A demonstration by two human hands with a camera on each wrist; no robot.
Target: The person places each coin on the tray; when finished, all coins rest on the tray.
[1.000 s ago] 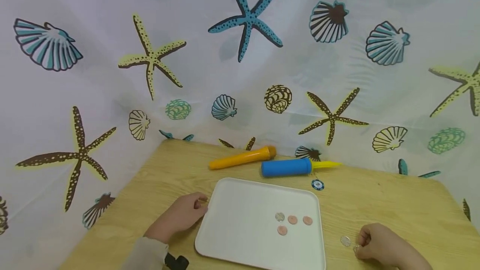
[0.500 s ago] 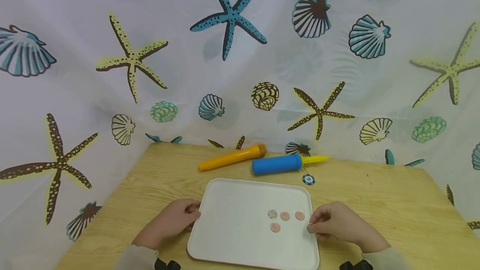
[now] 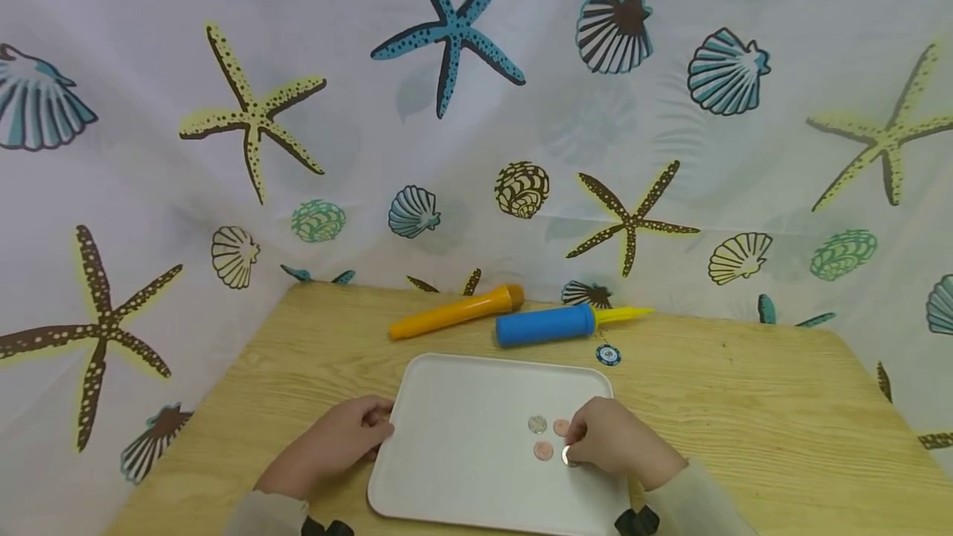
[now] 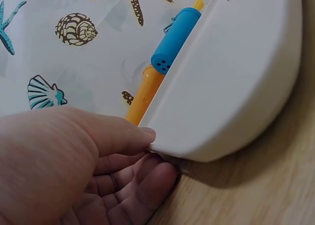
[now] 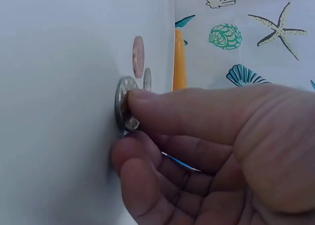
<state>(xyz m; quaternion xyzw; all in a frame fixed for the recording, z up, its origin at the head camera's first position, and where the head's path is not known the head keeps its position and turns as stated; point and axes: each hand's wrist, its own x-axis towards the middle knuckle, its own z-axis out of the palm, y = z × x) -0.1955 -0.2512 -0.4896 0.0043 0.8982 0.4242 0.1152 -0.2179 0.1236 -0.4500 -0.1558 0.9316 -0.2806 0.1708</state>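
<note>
A white tray (image 3: 462, 453) lies on the wooden table. At its left edge my left hand (image 3: 335, 445) grips the rim, thumb on top and fingers curled below, as the left wrist view shows. Over the tray's right part, my right hand (image 3: 614, 445) pinches a silver coin (image 5: 123, 99) between thumb and fingers, tilted low at the tray surface. Beside it on the tray are a silver coin (image 3: 538, 424) and two copper-coloured coins, one nearer me (image 3: 543, 451) and one partly behind my fingers (image 3: 561, 427). Another copper-coloured coin seen earlier is hidden by the right hand.
Behind the tray lie an orange toy microphone (image 3: 456, 314) and a blue hand pump (image 3: 547, 325) with a yellow nozzle. A blue-and-white poker chip (image 3: 608, 354) sits near the tray's back right corner. A shell-patterned cloth (image 3: 447, 147) hangs around the table.
My right hand has carried the silver coin from the table on the right, across the tray's right rim, to beside the other coins. The left hand stays at the tray's left edge.
</note>
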